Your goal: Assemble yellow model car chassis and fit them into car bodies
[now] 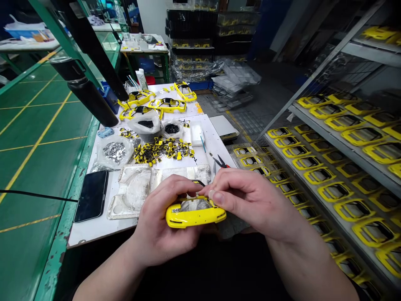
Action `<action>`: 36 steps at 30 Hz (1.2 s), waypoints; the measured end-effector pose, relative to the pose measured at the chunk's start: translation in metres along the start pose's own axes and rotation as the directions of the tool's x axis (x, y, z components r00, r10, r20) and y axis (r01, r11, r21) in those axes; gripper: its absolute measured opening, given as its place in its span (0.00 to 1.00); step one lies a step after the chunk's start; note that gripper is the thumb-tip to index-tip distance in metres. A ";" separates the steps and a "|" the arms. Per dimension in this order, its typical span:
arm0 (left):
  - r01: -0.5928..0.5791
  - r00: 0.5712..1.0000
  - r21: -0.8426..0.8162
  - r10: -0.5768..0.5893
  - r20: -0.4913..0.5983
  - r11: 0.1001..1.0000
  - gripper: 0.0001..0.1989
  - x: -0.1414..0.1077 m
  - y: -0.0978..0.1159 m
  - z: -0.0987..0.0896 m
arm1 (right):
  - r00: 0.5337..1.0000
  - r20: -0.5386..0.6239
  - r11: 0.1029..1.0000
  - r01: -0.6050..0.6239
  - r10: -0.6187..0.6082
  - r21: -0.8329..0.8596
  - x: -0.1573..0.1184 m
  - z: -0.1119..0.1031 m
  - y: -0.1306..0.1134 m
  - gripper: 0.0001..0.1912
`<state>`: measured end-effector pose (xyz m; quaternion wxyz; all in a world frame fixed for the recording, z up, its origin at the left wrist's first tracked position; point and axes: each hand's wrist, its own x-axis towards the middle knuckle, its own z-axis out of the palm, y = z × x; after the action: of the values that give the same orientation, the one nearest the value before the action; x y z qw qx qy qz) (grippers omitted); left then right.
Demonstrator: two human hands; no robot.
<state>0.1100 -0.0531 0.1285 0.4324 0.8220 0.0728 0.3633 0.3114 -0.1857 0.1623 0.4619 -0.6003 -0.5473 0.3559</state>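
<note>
A yellow toy car body is held above the front of the worktable, tilted, with one long yellow end towards me. My left hand wraps round its left end, thumb below and fingers over the top. At the upper right edge of the body, my right hand is closed in a pinch; the thumb tip touches the body there. Whatever sits between those fingertips is too small and covered to name. Just behind my hands lies a dirty white foam block with moulded hollows.
Behind the foam are small yellow-and-black parts, a bag of silver pieces, and several yellow car bodies. Red-handled pliers lie right. A phone and black flask stand left. Racks of yellow bodies fill the right.
</note>
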 end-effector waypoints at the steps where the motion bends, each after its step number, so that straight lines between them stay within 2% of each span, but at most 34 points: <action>1: 0.000 1.000 0.000 0.000 0.001 1.000 0.18 0.000 0.000 0.000 | 1.000 -0.003 1.000 0.002 -0.002 -0.006 0.000 0.000 0.000 0.16; 9: 0.007 1.000 -0.006 -0.007 0.015 1.000 0.19 -0.002 -0.002 -0.003 | 1.000 -0.021 1.000 -0.006 0.006 -0.029 0.000 0.003 -0.002 0.16; 16: -0.013 1.000 -0.028 0.014 0.021 1.000 0.22 -0.009 -0.007 -0.002 | 0.996 -0.066 0.998 -0.058 0.060 0.021 -0.004 0.008 0.000 0.19; 18: -0.018 1.000 -0.041 0.019 0.020 0.999 0.23 -0.012 -0.009 -0.002 | 0.996 -0.083 0.994 -0.022 0.031 0.104 -0.008 0.011 0.006 0.20; 22: -0.014 1.000 -0.089 0.016 0.023 0.996 0.23 -0.016 -0.015 -0.004 | 0.991 -0.054 0.959 0.131 -0.121 0.253 -0.019 0.018 0.025 0.26; 25: -0.037 0.999 -0.121 0.040 0.027 0.992 0.27 -0.017 -0.018 -0.006 | 0.982 -0.062 0.959 0.186 -0.177 0.212 -0.025 0.024 0.039 0.31; 29: -0.070 0.997 -0.127 0.073 0.019 0.989 0.33 -0.020 -0.022 -0.008 | 0.971 -0.132 0.968 0.214 -0.197 0.129 -0.028 0.031 0.051 0.26; 33: -0.056 0.998 -0.095 0.056 -0.012 0.994 0.33 -0.023 -0.026 -0.007 | 0.959 -0.162 0.962 0.252 -0.233 0.107 -0.027 0.035 0.053 0.25; 36: -0.057 0.996 -0.087 0.051 -0.069 0.995 0.32 -0.024 -0.028 -0.004 | 0.961 -0.179 0.966 0.232 -0.208 0.119 -0.026 0.037 0.050 0.24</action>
<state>0.0956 -0.0434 0.0957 0.4559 0.7912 0.0488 0.4047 0.2897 -0.2037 0.1015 0.5830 -0.5296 -0.5445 0.2884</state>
